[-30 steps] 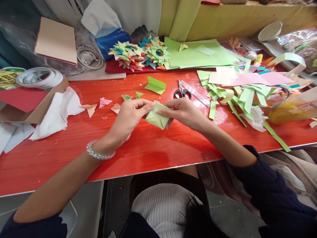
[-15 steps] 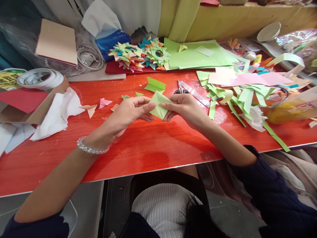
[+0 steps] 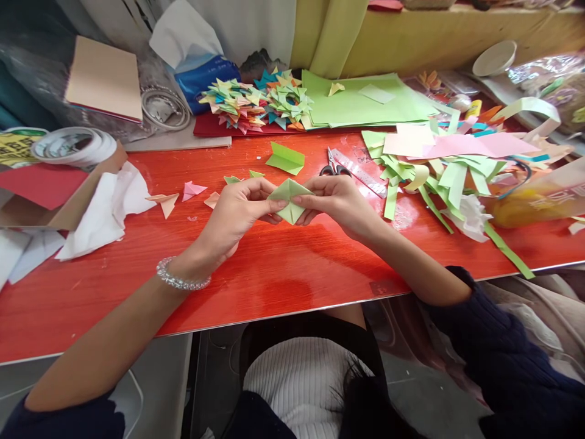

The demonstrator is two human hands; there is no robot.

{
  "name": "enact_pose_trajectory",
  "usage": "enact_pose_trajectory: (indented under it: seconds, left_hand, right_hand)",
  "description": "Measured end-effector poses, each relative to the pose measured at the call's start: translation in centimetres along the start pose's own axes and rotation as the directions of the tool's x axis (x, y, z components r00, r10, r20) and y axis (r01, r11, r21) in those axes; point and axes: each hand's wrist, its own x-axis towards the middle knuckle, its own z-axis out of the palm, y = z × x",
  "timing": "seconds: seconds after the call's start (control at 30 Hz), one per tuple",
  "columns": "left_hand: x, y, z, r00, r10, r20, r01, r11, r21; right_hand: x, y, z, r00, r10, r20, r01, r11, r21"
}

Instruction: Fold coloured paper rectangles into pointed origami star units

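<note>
Between my two hands is a light green folded paper point(image 3: 291, 199), a small diamond with crease lines meeting at its middle. My left hand point(image 3: 242, 213) pinches its left corner, thumb in front and fingers behind. On the opposite corner my right hand point(image 3: 336, 198) does the same, its thumb lying on the front face. The paper is held just above the red table point(image 3: 283, 274). Behind it lies a bright green folded paper point(image 3: 286, 158). Scissors point(image 3: 334, 166) and a clear ruler point(image 3: 359, 172) rest beyond my right hand. Pink and orange folded pieces point(image 3: 192, 190) lie left of my left hand.
Two colourful folded-paper rings point(image 3: 237, 105) stand at the back beside green paper sheets point(image 3: 365, 103). Paper strips point(image 3: 457, 177) heap up on the right, near a plastic bag point(image 3: 543, 195). Tape rolls point(image 3: 75, 145), tissue point(image 3: 103, 210) and a cardboard box point(image 3: 91, 189) occupy the left.
The folded paper has shifted slightly left and down, tilting flatter. My left wrist has moved a little to the right; both hands keep their pinch.
</note>
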Motion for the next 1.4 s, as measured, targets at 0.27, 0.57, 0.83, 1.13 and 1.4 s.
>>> enact_pose_trajectory:
  seconds: [0.27, 0.57, 0.83, 1.13, 1.4]
  left_hand:
    - [0.1, -0.2, -0.4, 1.000, -0.005, 0.008, 0.005, 0.994, -0.111]
    - [-0.3, 0.5, 0.0, 0.990, 0.135, -0.048, -0.135, 0.991, -0.003]
    - [0.1, -0.6, 0.2, 0.991, 0.078, -0.105, -0.083, 0.996, -0.044]
    - [-0.2, -0.5, 0.7, 0.998, 0.040, -0.044, -0.042, 0.998, -0.049]
    - [-0.5, -0.9, 1.1, 0.987, 0.146, -0.063, -0.138, 0.983, 0.120]
  right_hand:
    - [0.2, 0.3, -0.5, 1.000, 0.015, -0.009, -0.014, 0.996, 0.087]
    - [0.0, 0.1, -0.2, 1.000, -0.018, -0.013, 0.019, 0.996, 0.082]
    - [0.1, 0.1, 0.0, 0.965, 0.183, 0.190, -0.190, 0.982, 0.016]
    - [-0.1, 1.4, 1.0, 0.949, 0.185, 0.254, -0.203, 0.978, 0.047]
    - [-0.3, 1.4, 1.9, 0.974, 0.142, 0.177, -0.158, 0.984, 0.080]
